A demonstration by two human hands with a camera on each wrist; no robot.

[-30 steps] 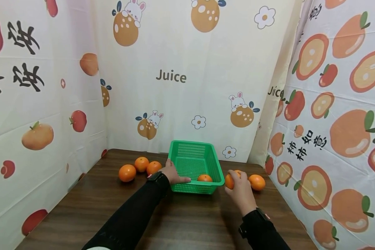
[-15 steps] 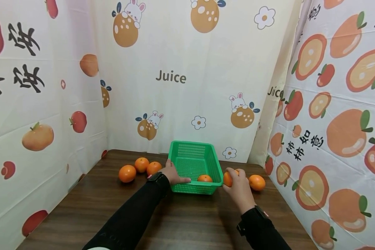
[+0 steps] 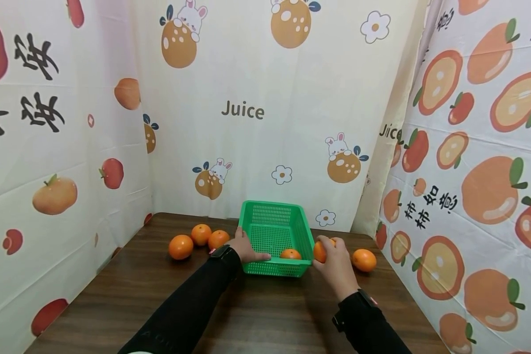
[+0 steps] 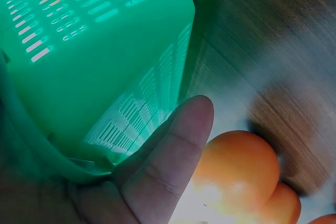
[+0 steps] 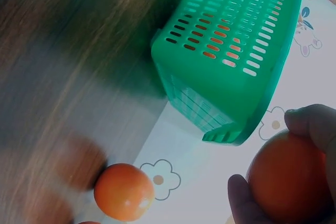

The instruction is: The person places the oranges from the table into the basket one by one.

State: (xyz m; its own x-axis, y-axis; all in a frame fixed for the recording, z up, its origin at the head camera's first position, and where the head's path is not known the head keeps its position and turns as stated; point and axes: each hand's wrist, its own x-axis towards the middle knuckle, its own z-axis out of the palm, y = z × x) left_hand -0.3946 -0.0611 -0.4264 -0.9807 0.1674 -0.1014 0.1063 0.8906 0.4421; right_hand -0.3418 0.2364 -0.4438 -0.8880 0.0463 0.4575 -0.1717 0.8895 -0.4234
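A green plastic basket [image 3: 287,262] stands on the table with one orange [image 3: 290,253] inside near its front wall. My left hand [image 3: 244,247] holds the basket's front left corner, its thumb lying along the front rim. In the left wrist view, a finger [image 4: 178,145] stretches down past the rim beside oranges [image 4: 239,169]. My right hand [image 3: 336,265] grips another orange [image 3: 320,251] just off the basket's front right corner. From the right wrist, that orange [image 5: 289,182] shows between fingers and thumb, apart from the basket wall [image 5: 199,82].
Several oranges [image 3: 180,247] lie left of the basket, close to my left hand. On the right, one orange [image 3: 364,260] rests beyond my right hand. The brown wooden table [image 3: 265,314] is bordered by printed curtains [image 3: 256,147] at the back and both sides.
My right hand has shifted slightly left with its orange, closer to the basket's right corner. The left hand and basket stay essentially in place.
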